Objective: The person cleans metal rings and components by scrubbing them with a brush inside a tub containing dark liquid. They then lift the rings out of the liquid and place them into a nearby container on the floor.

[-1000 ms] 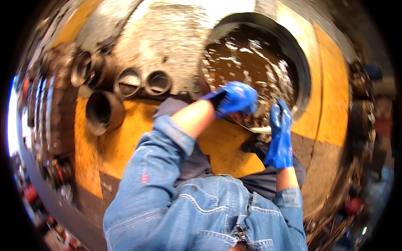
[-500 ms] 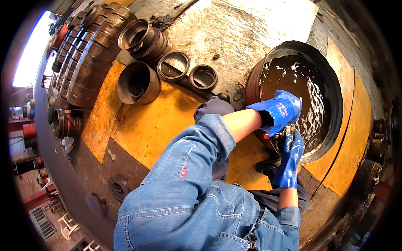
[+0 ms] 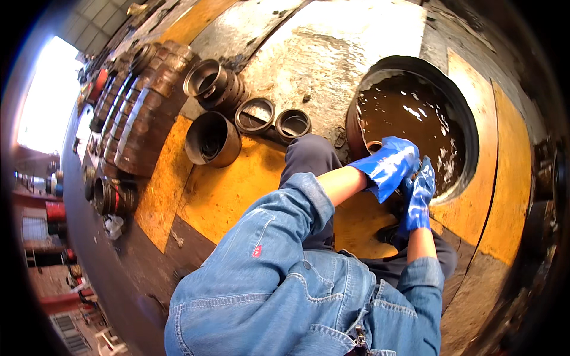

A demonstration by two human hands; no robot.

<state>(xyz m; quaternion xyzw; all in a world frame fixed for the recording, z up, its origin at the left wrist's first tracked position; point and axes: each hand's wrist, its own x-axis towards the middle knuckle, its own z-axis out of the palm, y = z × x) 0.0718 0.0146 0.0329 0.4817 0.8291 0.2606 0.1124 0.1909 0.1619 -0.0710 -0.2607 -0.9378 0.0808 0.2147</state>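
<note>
A large round dark tub (image 3: 472, 160) of brown, rippling liquid (image 3: 409, 110) stands in front of me on the right. At its near rim my left hand (image 3: 390, 165), in a blue rubber glove, is bent over with its fingers curled downward. Close against it, on the right, my right hand (image 3: 420, 193) in a matching glove has its fingers closed. The gloves hide whatever is between the two hands. A small brownish metal ring (image 3: 374, 146) shows just beyond the left glove; I cannot tell whether either hand holds it.
Left of the tub stand an open metal cylinder (image 3: 212, 139), two metal rings (image 3: 255, 114) and a stack of flanged rings (image 3: 208, 83). Rows of large rusty rings (image 3: 148, 113) lie farther left. Yellow-brown boards (image 3: 237, 190) cover part of the floor.
The view has shifted, so things on the left appear farther right and lower. My left hand has turned over; the metal piece with a red part that showed between the gloves is now hidden.
</note>
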